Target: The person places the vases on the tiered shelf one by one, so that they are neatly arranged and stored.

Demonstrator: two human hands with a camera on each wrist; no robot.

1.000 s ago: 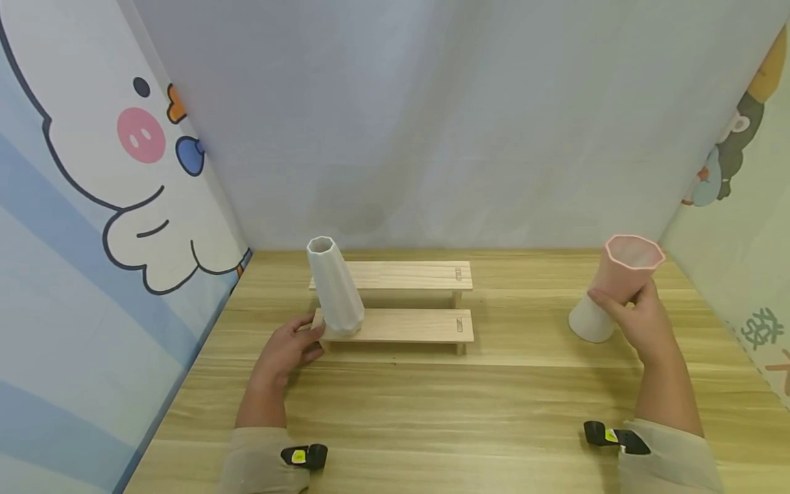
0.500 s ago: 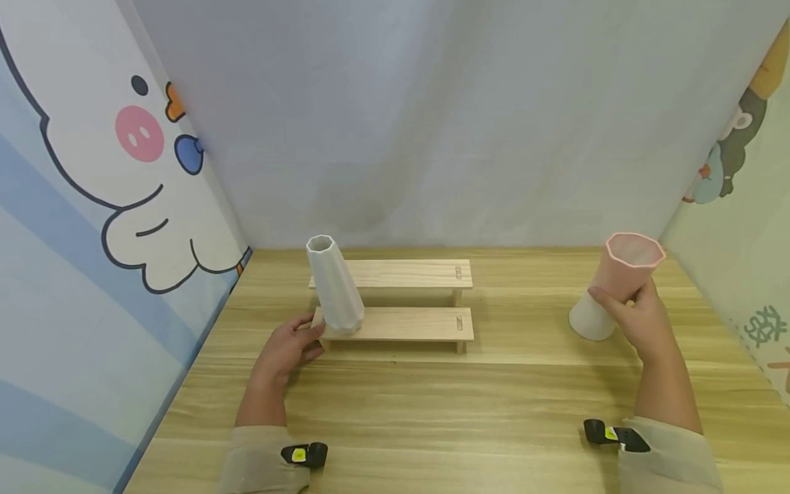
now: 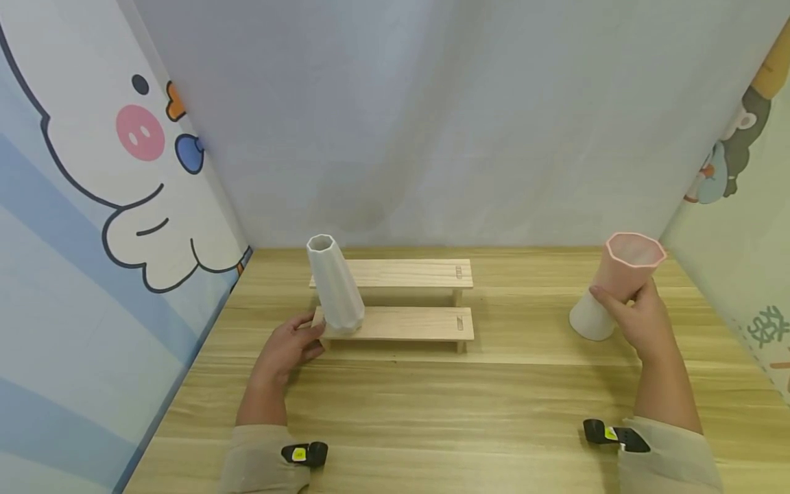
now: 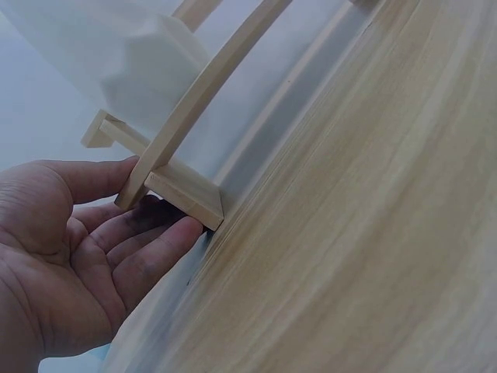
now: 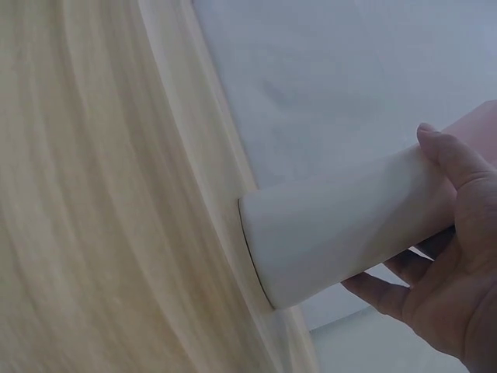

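Note:
My left hand (image 3: 289, 348) grips the left end of a two-step wooden stand (image 3: 407, 324); in the left wrist view the thumb lies on the shelf's end and the fingers (image 4: 159, 256) curl beneath by its leg (image 4: 186, 198). A white faceted vase (image 3: 336, 288) stands upright on the stand's lower step, just beside that hand. Over on the right, my right hand (image 3: 644, 322) is wrapped round a pink-and-white vase (image 3: 592, 317) with a wide pink rim. Its white base (image 5: 279, 249) is down at the tabletop in the right wrist view.
A wood-grain table (image 3: 444, 412) carries everything. Behind it hangs a pale grey cloth backdrop (image 3: 469, 137). Cartoon-printed panels border the left (image 3: 74, 206) and right sides. The stand's upper step (image 3: 407, 273) sits behind the lower one.

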